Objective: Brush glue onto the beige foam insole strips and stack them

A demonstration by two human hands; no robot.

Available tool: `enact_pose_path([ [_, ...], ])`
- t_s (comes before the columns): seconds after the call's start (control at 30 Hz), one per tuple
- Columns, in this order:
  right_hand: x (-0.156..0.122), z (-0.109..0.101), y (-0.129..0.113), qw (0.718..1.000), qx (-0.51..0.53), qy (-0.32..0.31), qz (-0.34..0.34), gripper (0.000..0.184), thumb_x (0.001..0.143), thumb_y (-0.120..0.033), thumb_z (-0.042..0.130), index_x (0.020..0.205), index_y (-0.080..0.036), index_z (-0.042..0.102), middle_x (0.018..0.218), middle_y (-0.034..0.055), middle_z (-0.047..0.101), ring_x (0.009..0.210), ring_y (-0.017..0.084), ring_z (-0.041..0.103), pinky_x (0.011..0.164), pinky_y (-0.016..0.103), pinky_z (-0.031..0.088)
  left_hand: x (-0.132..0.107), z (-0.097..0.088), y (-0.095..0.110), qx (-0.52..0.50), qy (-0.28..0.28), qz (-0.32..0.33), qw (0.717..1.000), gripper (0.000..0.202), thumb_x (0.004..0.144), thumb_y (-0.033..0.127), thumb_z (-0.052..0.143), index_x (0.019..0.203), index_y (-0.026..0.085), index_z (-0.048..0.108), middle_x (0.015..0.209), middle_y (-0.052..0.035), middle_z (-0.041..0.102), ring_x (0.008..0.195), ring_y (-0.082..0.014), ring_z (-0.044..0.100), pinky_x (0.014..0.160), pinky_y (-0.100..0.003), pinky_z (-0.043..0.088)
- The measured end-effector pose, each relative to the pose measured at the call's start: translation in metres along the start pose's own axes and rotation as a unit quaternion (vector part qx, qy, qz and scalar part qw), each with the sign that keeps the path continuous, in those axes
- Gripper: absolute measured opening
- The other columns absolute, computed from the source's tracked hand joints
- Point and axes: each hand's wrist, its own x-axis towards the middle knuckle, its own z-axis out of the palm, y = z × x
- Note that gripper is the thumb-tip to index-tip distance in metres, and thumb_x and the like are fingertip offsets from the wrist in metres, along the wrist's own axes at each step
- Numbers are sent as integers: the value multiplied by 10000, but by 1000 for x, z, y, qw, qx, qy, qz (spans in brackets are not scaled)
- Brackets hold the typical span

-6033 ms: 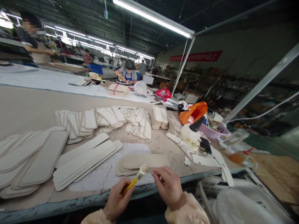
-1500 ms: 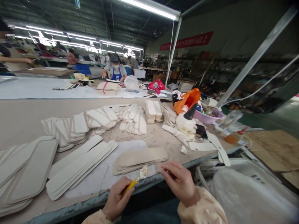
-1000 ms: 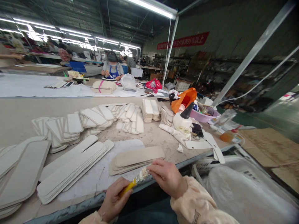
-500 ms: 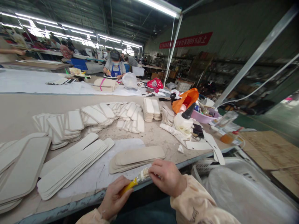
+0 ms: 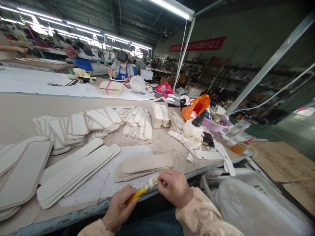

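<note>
My left hand (image 5: 122,204) is wrapped round the yellow handle of a paintbrush (image 5: 137,194), held at the table's front edge. Whitish matter coats the brush's bristles and metal band. Close by the bristle tips is my right hand (image 5: 173,186), its fingers curled and pinched; whatever sits between them is hidden. Just behind the brush lies a fanned stack of beige rounded strips (image 5: 147,164) on a white sheet (image 5: 98,186). To the left, longer white strips (image 5: 76,177) overlap in a stack.
Several fanned piles of small white pieces (image 5: 103,121) spread across the table. At right stand a white bottle with a black top (image 5: 193,129), an orange bag (image 5: 197,106), a purple basin (image 5: 216,126) and an amber bottle (image 5: 240,147). A plastic-covered basket (image 5: 246,196) sits below; a co-worker (image 5: 121,68) is opposite.
My right hand's fingertips have shifted slightly away from the bristles. My left hand keeps hold of the paintbrush. Across the table, the co-worker's hand has moved a little.
</note>
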Motion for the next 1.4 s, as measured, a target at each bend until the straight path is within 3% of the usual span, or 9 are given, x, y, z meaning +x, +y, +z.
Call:
enact_pose_path([
  [0.2, -1, 5, 0, 996, 58, 13, 62, 139, 642, -62, 554, 622, -188, 609, 602, -25, 565, 545, 92, 510, 541, 199, 351, 1, 1, -1, 17, -14, -21, 1000, 98, 881, 270, 519, 907, 195, 577, 764, -21, 552, 695, -135, 542, 617, -230, 424],
  [0.3, 0, 0, 3, 987, 133, -40, 82, 138, 660, -64, 564, 631, -181, 632, 586, -27, 573, 516, 81, 509, 509, 178, 359, 1, 1, 0, 15, -26, -22, 999, 117, 883, 280, 509, 905, 194, 585, 768, -24, 555, 701, -139, 549, 623, -235, 427],
  [0.43, 2, -12, 7, 979, 173, -103, 41, 149, 703, -62, 566, 673, -177, 656, 606, -22, 576, 556, 84, 530, 532, 172, 374, 1, -2, 1, 0, -28, -18, 999, 128, 887, 283, 502, 908, 196, 594, 770, -27, 562, 700, -135, 554, 624, -230, 433],
  [0.67, 1, -16, 4, 995, 15, -85, -52, 135, 725, -77, 544, 689, -185, 616, 658, -5, 588, 622, 118, 538, 574, 219, 361, 3, -3, 5, 9, -29, -5, 1000, 126, 889, 272, 493, 906, 195, 592, 769, -31, 571, 699, -137, 556, 623, -228, 439],
  [0.83, -5, -8, 8, 993, -83, -53, -60, 131, 731, -100, 532, 668, -196, 595, 663, 4, 591, 634, 139, 543, 573, 248, 346, 2, -2, 4, 17, -25, -9, 1000, 93, 877, 253, 514, 887, 201, 591, 756, -23, 567, 688, -134, 554, 619, -219, 434],
  [1.0, -2, -34, 45, 998, 0, 7, 66, 125, 731, -106, 539, 678, -184, 621, 645, -3, 583, 594, 122, 539, 573, 229, 386, 0, -1, 1, 10, -22, -9, 1000, 80, 873, 247, 520, 889, 204, 587, 754, -21, 568, 690, -136, 551, 620, -217, 433],
  [1.13, -2, -53, 89, 989, 63, 35, 133, 162, 830, -250, 548, 754, -186, 676, 694, 13, 634, 676, 142, 591, 651, 238, 454, 0, -1, 0, -1, -22, -8, 1000, 74, 877, 258, 522, 900, 208, 572, 762, -15, 568, 688, -130, 554, 633, -212, 444],
  [1.3, -15, -52, 156, 965, -28, 50, 257, 229, 840, -314, 526, 873, -191, 716, 874, 52, 707, 840, 197, 649, 767, 300, 495, 2, -2, -4, -23, -23, 3, 999, 70, 872, 276, 529, 905, 225, 563, 759, 1, 577, 676, -125, 563, 623, -196, 456],
  [1.4, -24, -52, 189, 954, -77, 39, 288, 234, 836, -277, 512, 877, -188, 724, 871, 73, 708, 846, 222, 654, 766, 328, 489, 4, -4, -4, -26, -28, 6, 999, 69, 864, 284, 535, 899, 236, 571, 749, 11, 582, 660, -124, 569, 611, -187, 464],
])
